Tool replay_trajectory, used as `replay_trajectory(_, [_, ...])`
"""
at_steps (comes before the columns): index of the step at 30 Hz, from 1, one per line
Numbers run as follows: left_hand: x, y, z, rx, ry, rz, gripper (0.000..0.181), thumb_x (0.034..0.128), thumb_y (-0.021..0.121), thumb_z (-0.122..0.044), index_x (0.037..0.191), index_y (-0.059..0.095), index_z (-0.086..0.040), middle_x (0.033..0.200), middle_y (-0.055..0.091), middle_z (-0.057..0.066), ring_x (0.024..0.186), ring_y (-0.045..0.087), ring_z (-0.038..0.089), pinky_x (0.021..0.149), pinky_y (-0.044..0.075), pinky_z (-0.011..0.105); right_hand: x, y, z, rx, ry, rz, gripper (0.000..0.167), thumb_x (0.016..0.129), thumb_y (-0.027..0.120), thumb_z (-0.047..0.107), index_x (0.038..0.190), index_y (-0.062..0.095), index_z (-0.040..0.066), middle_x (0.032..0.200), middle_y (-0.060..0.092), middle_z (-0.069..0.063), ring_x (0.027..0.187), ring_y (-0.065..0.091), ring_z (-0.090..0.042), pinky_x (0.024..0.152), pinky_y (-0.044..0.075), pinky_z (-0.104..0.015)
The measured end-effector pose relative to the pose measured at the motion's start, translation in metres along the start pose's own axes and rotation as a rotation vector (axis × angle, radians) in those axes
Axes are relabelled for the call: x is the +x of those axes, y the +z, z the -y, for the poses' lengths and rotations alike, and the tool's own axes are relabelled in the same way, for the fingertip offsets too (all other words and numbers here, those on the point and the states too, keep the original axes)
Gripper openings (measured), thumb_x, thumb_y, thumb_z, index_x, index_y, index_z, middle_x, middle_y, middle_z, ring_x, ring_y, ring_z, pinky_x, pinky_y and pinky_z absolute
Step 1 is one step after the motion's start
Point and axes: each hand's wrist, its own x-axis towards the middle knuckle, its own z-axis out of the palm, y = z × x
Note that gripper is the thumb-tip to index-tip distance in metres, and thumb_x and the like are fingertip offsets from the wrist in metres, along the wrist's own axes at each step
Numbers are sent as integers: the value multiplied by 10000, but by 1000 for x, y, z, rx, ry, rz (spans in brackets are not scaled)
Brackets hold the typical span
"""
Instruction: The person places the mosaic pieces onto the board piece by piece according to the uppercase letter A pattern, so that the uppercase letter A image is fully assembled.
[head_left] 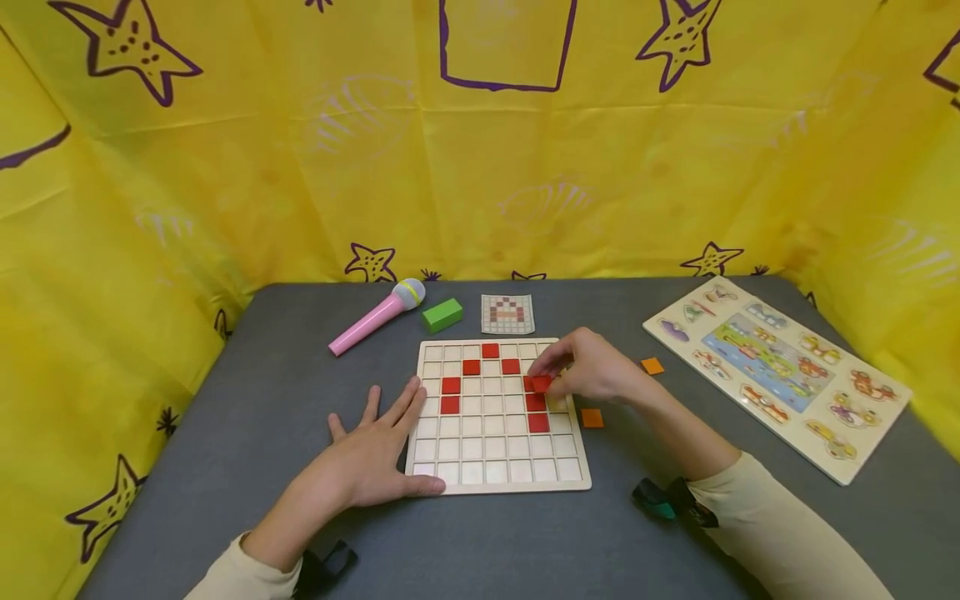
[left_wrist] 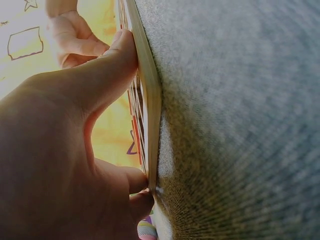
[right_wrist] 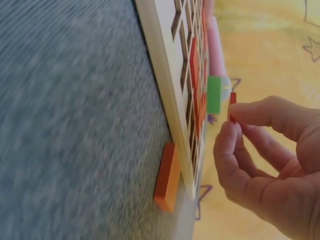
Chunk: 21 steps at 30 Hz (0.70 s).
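A wooden grid board [head_left: 483, 484] lies flat with several red tiles in its cells, among them one at the top [head_left: 491, 351] and one lower right [head_left: 538, 423]. My right hand [head_left: 592, 367] is above the board's right side; in the right wrist view its thumb and fingertips [right_wrist: 233, 114] pinch a red tile [right_wrist: 233, 98], held off the board. My left hand [head_left: 371, 458] lies spread at the board's left edge, thumb on the near corner, fingertips on the side; in the left wrist view this hand [left_wrist: 65, 125] touches the board's rim [left_wrist: 153, 110].
Behind the board are a pink toy microphone [head_left: 367, 326], a green block [head_left: 442, 315] and a small pattern card [head_left: 507, 314]. Orange tiles lie to its right, one close to its edge [head_left: 592, 418], another farther back [head_left: 652, 366]. A picture puzzle board [head_left: 847, 467] stands at the right.
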Motion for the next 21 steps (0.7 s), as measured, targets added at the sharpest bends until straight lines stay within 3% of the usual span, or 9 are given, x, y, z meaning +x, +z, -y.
replay_trajectory(9, [0,0,1,-5,-1,-2,1300,740,669,-877,1696,71,-230,1774,-18,-42,1574,61,551,973,77,954,9,13,14,24,57,11,267,772,804,-46,1011,826,72,909,753,-35,867,616,-225,743,544,-316])
replay_trajectory(21, [2,1,1,-1,-11,12,1307,735,668,-881,1696,63,-234,1774,-18,-40,1572,61,557,972,71,955,19,32,28,35,37,30,283,759,872,-6,1008,842,124,900,768,8,846,623,-202,729,537,-301])
